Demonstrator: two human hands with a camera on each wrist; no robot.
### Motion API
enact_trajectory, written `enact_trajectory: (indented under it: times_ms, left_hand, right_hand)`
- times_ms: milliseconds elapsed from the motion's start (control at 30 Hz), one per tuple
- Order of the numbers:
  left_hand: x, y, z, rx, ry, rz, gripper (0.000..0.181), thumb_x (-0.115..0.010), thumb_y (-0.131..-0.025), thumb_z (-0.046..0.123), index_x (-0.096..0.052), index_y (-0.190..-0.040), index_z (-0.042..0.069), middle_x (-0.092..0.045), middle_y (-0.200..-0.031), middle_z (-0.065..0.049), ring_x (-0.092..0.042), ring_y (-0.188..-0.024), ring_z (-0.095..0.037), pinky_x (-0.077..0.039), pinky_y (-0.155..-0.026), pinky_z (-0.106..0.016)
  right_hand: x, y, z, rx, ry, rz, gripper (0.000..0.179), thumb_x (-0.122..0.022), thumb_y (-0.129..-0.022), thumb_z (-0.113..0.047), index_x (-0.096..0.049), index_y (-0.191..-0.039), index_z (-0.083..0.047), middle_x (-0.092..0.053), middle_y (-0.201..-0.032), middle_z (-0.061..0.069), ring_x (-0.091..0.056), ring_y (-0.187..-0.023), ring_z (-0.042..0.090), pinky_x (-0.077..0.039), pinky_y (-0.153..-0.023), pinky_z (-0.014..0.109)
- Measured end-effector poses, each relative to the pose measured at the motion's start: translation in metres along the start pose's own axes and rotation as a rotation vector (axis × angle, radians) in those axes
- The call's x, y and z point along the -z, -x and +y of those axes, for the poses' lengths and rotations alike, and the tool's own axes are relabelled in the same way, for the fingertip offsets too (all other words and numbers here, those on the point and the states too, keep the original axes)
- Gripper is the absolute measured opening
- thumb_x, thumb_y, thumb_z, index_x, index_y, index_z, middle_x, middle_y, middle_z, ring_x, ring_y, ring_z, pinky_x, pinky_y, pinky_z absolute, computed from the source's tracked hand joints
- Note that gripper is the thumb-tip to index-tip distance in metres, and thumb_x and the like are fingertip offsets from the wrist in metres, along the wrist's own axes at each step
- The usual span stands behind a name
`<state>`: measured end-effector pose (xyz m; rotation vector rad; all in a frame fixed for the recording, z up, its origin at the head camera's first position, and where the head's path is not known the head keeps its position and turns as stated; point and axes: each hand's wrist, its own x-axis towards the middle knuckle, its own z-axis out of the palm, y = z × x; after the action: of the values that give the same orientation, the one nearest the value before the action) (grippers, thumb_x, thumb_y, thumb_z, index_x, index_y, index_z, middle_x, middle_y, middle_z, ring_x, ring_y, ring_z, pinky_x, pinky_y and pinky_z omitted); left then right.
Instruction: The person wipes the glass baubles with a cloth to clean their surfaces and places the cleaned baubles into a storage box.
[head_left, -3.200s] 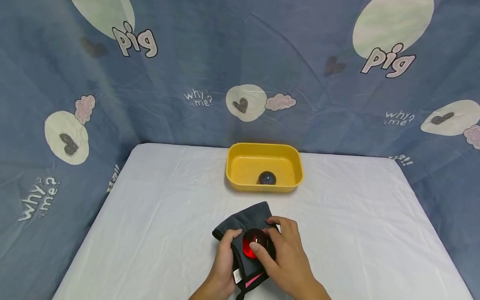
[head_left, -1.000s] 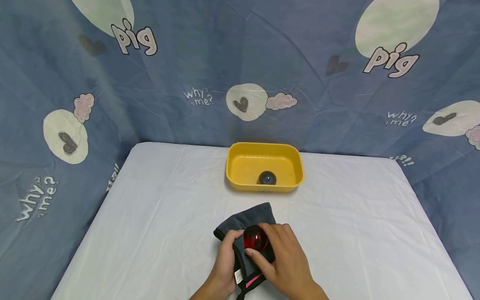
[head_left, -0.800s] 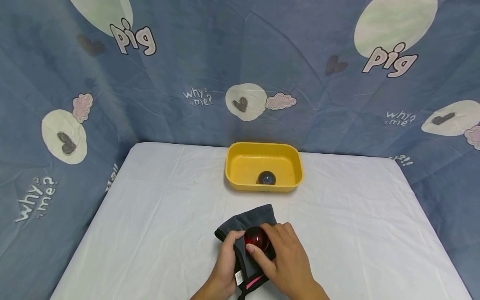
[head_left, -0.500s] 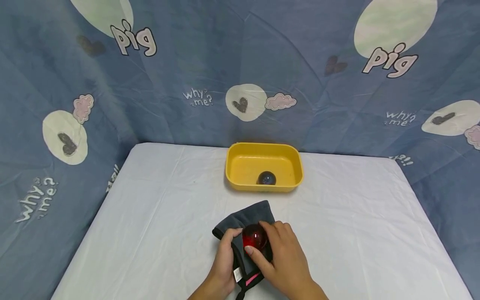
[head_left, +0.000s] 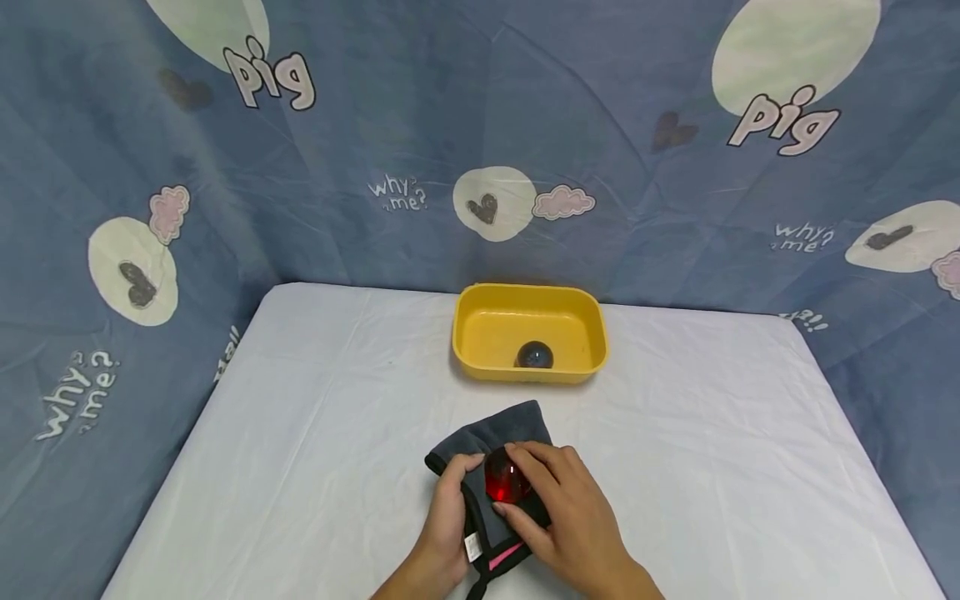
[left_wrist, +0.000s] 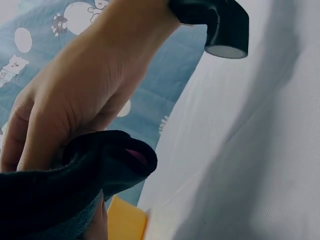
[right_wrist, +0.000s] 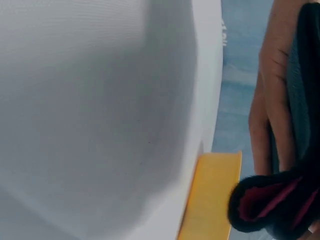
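In the head view a clear red ball (head_left: 506, 477) lies against a folded grey cloth (head_left: 495, 429) with black edging, a white tag and a bit of pink lining. My left hand (head_left: 444, 527) grips the cloth from the left, its thumb near the ball. On the other side, my right hand (head_left: 573, 521) pinches the ball between thumb and fingers. The left wrist view shows the cloth (left_wrist: 107, 162) folded in the left hand (left_wrist: 75, 100); the ball is hidden there. Right-hand fingers (right_wrist: 275, 95) lie along the cloth (right_wrist: 270, 205) in the right wrist view.
Beyond the hands, a yellow bin (head_left: 528, 377) stands near the back edge of the white-covered table (head_left: 315, 467). A dark ball (head_left: 536, 355) sits in it. Blue printed fabric (head_left: 420, 100) hangs behind and at both sides.
The red ball has turned slightly, and my right fingers have shifted over its top. My left hand keeps its grip on the cloth. Bin and dark ball have stayed in place.
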<state>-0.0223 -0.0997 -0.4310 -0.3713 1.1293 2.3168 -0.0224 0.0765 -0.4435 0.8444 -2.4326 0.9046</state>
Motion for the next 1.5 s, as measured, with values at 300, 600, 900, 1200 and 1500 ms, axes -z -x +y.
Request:
enact_trajectory:
  times_ms: [300, 600, 900, 1200, 1500]
  left_hand:
    - [0.002, 0.001, -0.001, 0.012, -0.031, 0.003, 0.065, -0.036, -0.104, 0.038, -0.032, -0.154, -0.002, -0.052, -0.145, -0.012, -0.057, -0.124, -0.020, -0.048, -0.107, -0.036]
    - [0.001, 0.000, -0.004, 0.035, -0.022, -0.029, 0.062, -0.035, -0.104, 0.039, -0.037, -0.150, -0.001, -0.059, -0.135, -0.010, -0.062, -0.118, -0.020, -0.051, -0.104, -0.036]
    - [0.000, 0.001, 0.004, 0.003, -0.064, 0.012, 0.072, -0.034, -0.104, 0.041, -0.022, -0.160, -0.002, -0.039, -0.160, -0.018, -0.048, -0.138, -0.026, -0.042, -0.114, -0.040]
    - [0.001, 0.001, 0.001, 0.007, -0.023, -0.019, 0.067, -0.034, -0.104, 0.039, -0.031, -0.156, -0.003, -0.050, -0.149, -0.013, -0.055, -0.129, -0.022, -0.047, -0.109, -0.037]
    - [0.002, 0.002, 0.000, 0.023, -0.006, -0.013, 0.063, -0.036, -0.104, 0.039, -0.036, -0.152, -0.002, -0.057, -0.140, -0.011, -0.060, -0.122, -0.020, -0.049, -0.106, -0.036]
  right_hand:
    - [0.002, -0.005, -0.004, -0.107, 0.010, -0.011, 0.054, -0.078, -0.092, -0.051, -0.069, -0.131, -0.014, -0.062, -0.106, -0.007, -0.052, -0.094, 0.009, -0.050, -0.076, 0.025]
    - [0.003, -0.007, -0.009, -0.253, 0.101, -0.003, 0.049, -0.075, -0.092, -0.057, -0.077, -0.103, -0.009, -0.052, -0.089, -0.010, -0.044, -0.085, 0.006, -0.046, -0.067, 0.022]
    - [0.006, 0.002, -0.002, -0.072, 0.058, -0.044, 0.068, -0.068, -0.098, -0.056, -0.055, -0.151, -0.015, -0.057, -0.133, 0.003, -0.055, -0.113, 0.017, -0.056, -0.089, 0.038]
    - [0.007, -0.001, 0.001, -0.005, 0.017, -0.026, 0.060, -0.071, -0.098, -0.047, -0.059, -0.146, -0.013, -0.062, -0.128, 0.000, -0.058, -0.104, 0.014, -0.055, -0.086, 0.031]
    - [0.004, -0.002, -0.002, -0.048, 0.016, -0.018, 0.054, -0.075, -0.095, -0.049, -0.066, -0.132, -0.011, -0.062, -0.108, -0.006, -0.056, -0.097, 0.012, -0.053, -0.079, 0.028]
